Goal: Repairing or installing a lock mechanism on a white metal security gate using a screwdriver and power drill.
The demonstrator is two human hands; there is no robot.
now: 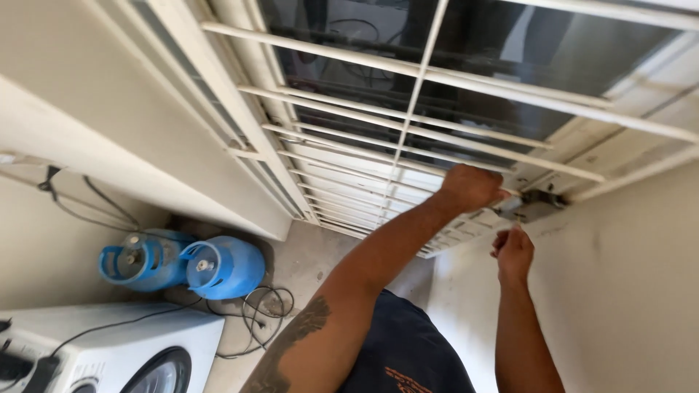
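Observation:
A white metal window grille (408, 131) with horizontal bars covers a dark window. My left hand (470, 188) is closed around one of the lower bars near the grille's right edge. My right hand (513, 251) is just below it, fingers pinched on something small that I cannot make out. Both hands are next to a dark latch or bracket (539, 202) where the grille meets the wall.
Two blue gas cylinders (182, 263) stand on the floor at lower left, with loose black cable (258, 309) beside them. A white washing machine (116, 353) sits at the bottom left. A plain wall (626, 291) rises on the right.

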